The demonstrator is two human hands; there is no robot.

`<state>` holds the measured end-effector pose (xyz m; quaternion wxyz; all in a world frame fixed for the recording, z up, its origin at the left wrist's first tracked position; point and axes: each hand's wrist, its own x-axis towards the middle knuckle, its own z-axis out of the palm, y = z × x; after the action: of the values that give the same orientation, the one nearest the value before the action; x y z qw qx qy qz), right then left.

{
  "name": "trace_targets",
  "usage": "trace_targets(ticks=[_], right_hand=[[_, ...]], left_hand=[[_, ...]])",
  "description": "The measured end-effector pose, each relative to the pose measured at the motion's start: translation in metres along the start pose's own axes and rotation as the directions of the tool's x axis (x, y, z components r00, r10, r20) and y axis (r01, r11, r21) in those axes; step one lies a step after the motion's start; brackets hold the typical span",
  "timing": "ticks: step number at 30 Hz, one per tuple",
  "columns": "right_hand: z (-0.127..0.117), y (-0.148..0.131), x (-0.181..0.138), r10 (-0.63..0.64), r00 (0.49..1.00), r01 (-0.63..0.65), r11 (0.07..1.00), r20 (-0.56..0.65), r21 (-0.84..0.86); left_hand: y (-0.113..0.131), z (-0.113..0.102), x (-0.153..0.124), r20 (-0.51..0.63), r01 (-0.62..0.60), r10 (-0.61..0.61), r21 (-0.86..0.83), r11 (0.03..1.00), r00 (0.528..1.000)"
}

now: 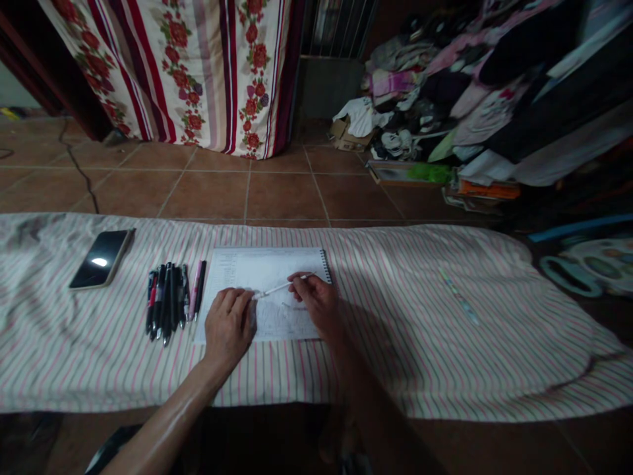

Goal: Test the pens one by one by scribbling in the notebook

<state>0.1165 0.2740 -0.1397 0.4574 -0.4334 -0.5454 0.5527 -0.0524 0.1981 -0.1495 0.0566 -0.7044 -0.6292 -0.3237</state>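
A white spiral notebook [277, 264] lies on the striped cloth, its coil along the right edge. My right hand [316, 303] is over the notebook's right side, pinching a thin white stick like a pen refill [279, 287]. The stick slants down leftward to my left hand [228, 323], whose closed fingertips hold its thicker left end. That hand rests on the page's lower left. Faint print or writing covers parts of the paper. A small slim piece [287, 305] appears below the stick, too blurred to name.
Left of the notebook lie several pens [168, 300], mostly black, with a pink pen [195, 290] beside them. A phone [102, 258] is farther left. A patterned pen-like object [459, 297] lies right on the cloth. Beyond are a floral curtain [212, 72] and heaped clothes [435, 86].
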Motion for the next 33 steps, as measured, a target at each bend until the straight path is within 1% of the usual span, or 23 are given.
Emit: trace_targets(ticks=[12, 17, 25, 33], right_hand=[[-0.001, 0.001, 0.000, -0.017, 1.000, 0.018, 0.999, 0.013, -0.040], [-0.001, 0.002, 0.000, -0.001, 1.000, 0.002, 0.999, 0.023, -0.042], [0.003, 0.004, -0.001, 0.013, 0.999, -0.014, 1.000, 0.051, 0.018], [0.012, -0.002, -0.002, 0.016, 0.997, -0.016, 1.000, 0.080, -0.009]], left_hand=[[-0.001, 0.001, -0.001, -0.010, -0.007, 0.007, -0.006, 1.000, 1.000], [0.000, 0.002, -0.001, -0.013, -0.010, 0.010, -0.018, 1.000, 1.000], [0.002, 0.001, -0.001, -0.013, -0.008, 0.007, -0.048, 0.999, 1.000], [0.006, 0.000, 0.000, -0.014, -0.008, 0.007, -0.049, 0.999, 1.000]])
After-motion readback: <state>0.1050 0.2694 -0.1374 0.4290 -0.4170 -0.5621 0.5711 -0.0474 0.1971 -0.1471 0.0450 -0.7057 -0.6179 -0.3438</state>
